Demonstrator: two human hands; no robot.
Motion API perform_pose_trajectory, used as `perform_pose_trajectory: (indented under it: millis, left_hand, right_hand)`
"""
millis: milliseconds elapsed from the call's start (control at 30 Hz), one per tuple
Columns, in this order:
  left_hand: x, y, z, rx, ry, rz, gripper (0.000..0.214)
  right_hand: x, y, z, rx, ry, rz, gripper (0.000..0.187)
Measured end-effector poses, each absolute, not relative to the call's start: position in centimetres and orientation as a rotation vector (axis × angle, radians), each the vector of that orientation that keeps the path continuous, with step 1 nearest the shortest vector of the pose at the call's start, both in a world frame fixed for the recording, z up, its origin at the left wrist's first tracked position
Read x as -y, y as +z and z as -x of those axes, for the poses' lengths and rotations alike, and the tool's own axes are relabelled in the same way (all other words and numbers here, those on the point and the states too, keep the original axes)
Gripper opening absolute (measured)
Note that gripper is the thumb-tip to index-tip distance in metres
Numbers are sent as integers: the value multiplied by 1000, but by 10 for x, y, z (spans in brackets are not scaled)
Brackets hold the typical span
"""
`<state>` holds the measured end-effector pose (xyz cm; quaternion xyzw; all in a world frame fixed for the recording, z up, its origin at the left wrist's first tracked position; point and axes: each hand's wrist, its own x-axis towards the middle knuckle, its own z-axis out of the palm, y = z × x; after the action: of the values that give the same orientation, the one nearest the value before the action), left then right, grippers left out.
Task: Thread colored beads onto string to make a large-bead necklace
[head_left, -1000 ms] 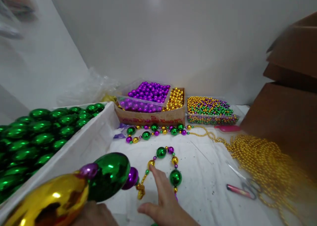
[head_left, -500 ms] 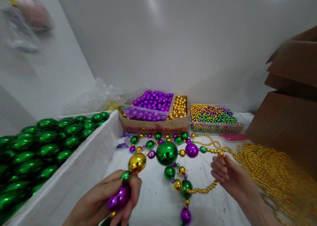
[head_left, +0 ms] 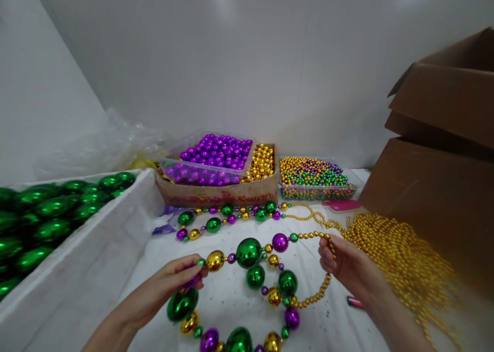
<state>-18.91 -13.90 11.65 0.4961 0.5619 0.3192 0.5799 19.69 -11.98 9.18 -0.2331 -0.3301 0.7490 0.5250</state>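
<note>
White cloth covers the work surface, and two pale walls meet beyond it toward ten o'clock. Reckoned from the gap between the two bare hands, the left hand sits at nine o'clock, its fingers closed on one bead string beside a small green bead, partly covering a purple one. At three o'clock the right hand grips the same string by its gold strand, fingers curled around it. The string spans the gap and loops below, running out of view at six o'clock; five large green beads and four large purple beads show on it. One second string lies on the cloth at eleven o'clock, with five larger green beads. Past it, also at eleven, stands one cardboard box of gold balls, one clear tray of purple balls resting over it. One clear tub of small mixed beads is at one o'clock, one pink object near two. A single heap of gold chains spreads at three, beside one brown carton. One white box holding many green balls, too many to count, fills nine to ten o'clock.
</note>
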Motion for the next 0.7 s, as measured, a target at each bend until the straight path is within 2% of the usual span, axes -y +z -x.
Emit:
perform_pose_trajectory:
  millis: [200, 400, 567, 700]
  left_hand:
    - [136, 109, 186, -1426, 779, -1033, 39]
    - [139, 107, 192, -1449, 648, -1203, 33]
    - [130, 95, 197, -1469, 383, -1551, 35]
    - [129, 104, 155, -1582, 631, -1584, 48]
  right_hand:
    - [116, 85, -202, 743, 1821, 545, 28]
    - [118, 75, -199, 781, 1802, 596, 28]
    - [128, 83, -196, 1142, 1681, 778, 29]
    - [144, 106, -170, 1558, 1615, 932, 32]
